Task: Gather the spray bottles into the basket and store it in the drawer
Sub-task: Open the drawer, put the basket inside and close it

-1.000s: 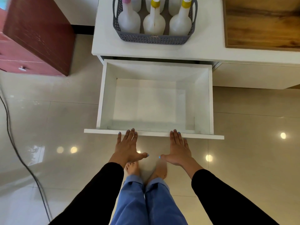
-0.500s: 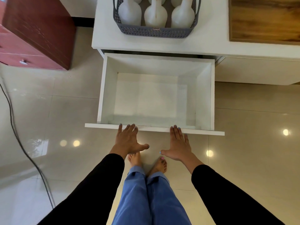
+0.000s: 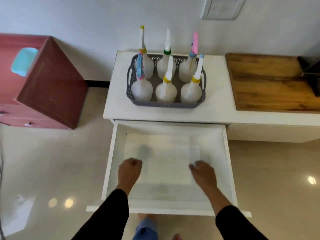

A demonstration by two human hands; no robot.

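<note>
A grey lattice basket (image 3: 166, 103) stands on the white cabinet top (image 3: 117, 108), holding several white spray bottles (image 3: 142, 89) with coloured collars and triggers. Below it the white drawer (image 3: 110, 161) is pulled fully out, with nothing inside. My left hand (image 3: 129, 170) and my right hand (image 3: 203, 174) hover above the drawer's inside, well short of the basket. Both hold nothing; the fingers look loosely curled, and motion blur hides the detail.
A red-brown cabinet (image 3: 52, 87) with a light blue object (image 3: 24, 61) on top stands at the left. A wooden board (image 3: 270, 82) lies on the counter at the right. A dark cable (image 3: 1, 170) runs along the left floor. My feet are below the drawer front.
Both hands have left the drawer's front edge and risen over the open drawer. The view has tilted up, so the whole basket and the wall now show.
</note>
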